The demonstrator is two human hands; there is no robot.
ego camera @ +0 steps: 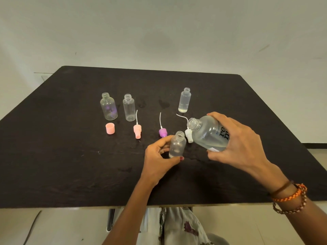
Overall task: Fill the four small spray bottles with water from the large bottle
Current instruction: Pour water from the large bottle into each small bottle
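My right hand [235,138] grips the large clear bottle [207,133], tilted with its open mouth pointing left, just above and right of a small bottle's neck. My left hand [159,156] holds that small open bottle [177,145] upright on the black table [70,156]. Two more small bottles, one with purple tints [108,106] and one plain [129,107], stand uncapped at the back left. A fourth small bottle [184,100], with a little water at its bottom, stands at the back right.
A pink cap [110,128], a pink spray head [137,130], a purple spray head [162,132] and a white spray head [188,136] lie between the bottles. Wet patches show on the table. The near table edge runs just before my lap.
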